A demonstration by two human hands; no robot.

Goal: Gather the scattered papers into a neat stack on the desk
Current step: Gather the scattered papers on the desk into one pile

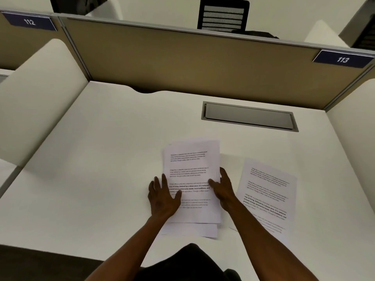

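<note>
A pile of papers (192, 179) is seen lying on the white desk (101, 149), in the middle, close to the near edge. The pile is not tidy yet: some sheet edges are seen sticking out at its near end and far end.

The left hand (163, 196) is laid flat against the left side of the pile, with the thumb resting on the top page. The right hand (222, 190) is laid against the right side of the pile, with its thumb on the top page too. Both hands are spread out; nothing is pinched or lifted, and the pile is only pressed between them.

One loose sheet (267, 191) is left just to the right of the pile, a little apart from it. Its long side is turned a bit, so that its far end leans toward the pile and its near end is hidden under the right forearm.

The loose sheet is much closer to the right hand than to the left hand. So it is judged that the right hand should be used to pull it over, and that the sheet should be turned straight to match the pile.
</note>
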